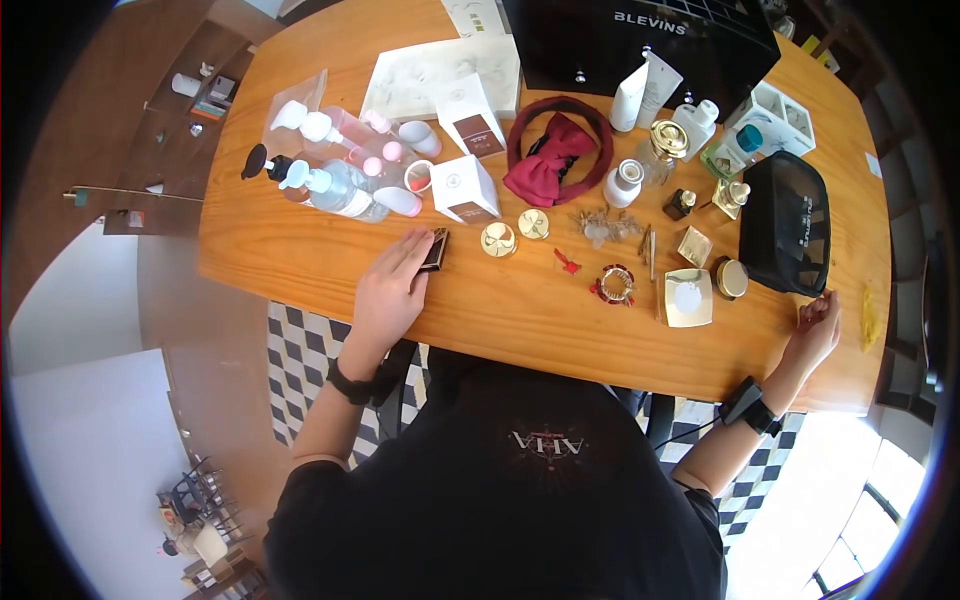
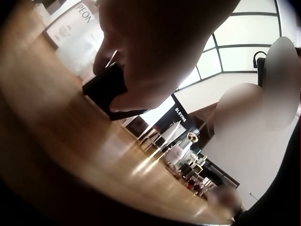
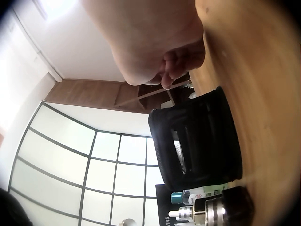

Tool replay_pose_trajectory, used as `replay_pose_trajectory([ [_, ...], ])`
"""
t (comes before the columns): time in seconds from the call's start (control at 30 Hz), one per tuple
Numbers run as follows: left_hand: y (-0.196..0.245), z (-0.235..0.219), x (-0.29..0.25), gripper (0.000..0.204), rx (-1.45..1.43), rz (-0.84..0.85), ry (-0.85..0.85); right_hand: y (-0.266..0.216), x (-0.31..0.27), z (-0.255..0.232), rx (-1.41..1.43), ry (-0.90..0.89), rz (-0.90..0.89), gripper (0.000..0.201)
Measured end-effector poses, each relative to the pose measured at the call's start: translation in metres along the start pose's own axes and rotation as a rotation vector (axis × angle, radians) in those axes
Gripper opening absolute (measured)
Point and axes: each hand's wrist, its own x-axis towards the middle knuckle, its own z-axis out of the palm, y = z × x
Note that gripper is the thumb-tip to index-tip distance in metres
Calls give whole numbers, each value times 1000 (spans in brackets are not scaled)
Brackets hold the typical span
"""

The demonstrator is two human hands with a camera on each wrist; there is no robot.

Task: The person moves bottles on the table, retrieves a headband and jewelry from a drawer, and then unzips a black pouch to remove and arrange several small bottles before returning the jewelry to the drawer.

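Near the front edge of the table, on the left, my left hand (image 1: 391,283) holds a small flat black case (image 1: 434,250) with a gold pattern on top. Its thumb and fingers lie around the dark case (image 2: 107,89) in the left wrist view, low over the wood. My right hand (image 1: 816,328) rests at the table's right side, fingers loosely curled and holding nothing. Just beyond it stands a black mesh cosmetic bag (image 1: 786,225), also seen in the right wrist view as a dark upright bag (image 3: 200,141).
Pump bottles (image 1: 345,195) cluster at the left beside white boxes (image 1: 465,190). A burgundy bow headband (image 1: 552,160) lies mid-table. Gold lids (image 1: 498,240), a beaded bracelet (image 1: 613,285), a square dish (image 1: 702,312) and several perfume bottles spread rightward. A black BLEVINS case (image 1: 640,55) stands behind.
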Motion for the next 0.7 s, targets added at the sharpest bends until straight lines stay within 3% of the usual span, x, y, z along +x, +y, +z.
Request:
replay_pose_trajectory([
  [0.3,-5,12,2,56,45,111,-41,0,-1,6,-17,54,7,18],
  [0.4,1,1,5,51,-98,102,4,-3,-6,9,-28,57,7,18],
  [0.53,26,-51,30,42,-219,190,43,-2,-6,11,-29,65,-7,19],
  [0.7,91,-135,97,41,-222,460,28,-8,-12,21,-55,104,-6,22],
])
